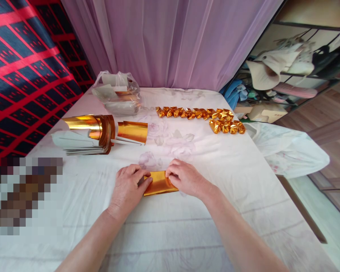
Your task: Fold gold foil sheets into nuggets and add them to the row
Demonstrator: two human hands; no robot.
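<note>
Both hands rest on a folded sheet of gold foil paper (160, 183) that lies flat on the white cloth-covered worktop (243, 181), near its front middle. The left hand (129, 187) presses down on the sheet's left end, fingers curled with the thumb laid along the paper's edge. The right hand (187, 177) covers the right end, its fingers (171, 173) bent and pinching the upper edge. Only the middle strip of the sheet shows between the two hands; both ends are hidden beneath them.

Bare cloth lies open in front of the hands and to their right, up to the worktop's right edge, where the cloth hangs over in a loose fold (294, 151). To the left rear sits a stack of gold foil sheets (87, 134), curling upward, with one curled sheet (132, 132) just beside it. Behind that, a clear plastic bag (117, 92) holds more paper, its contents hard to make out. A row of folded gold pieces (200, 115) runs across the far side, well apart from the hands. A pixelated patch masks the left front corner.
</note>
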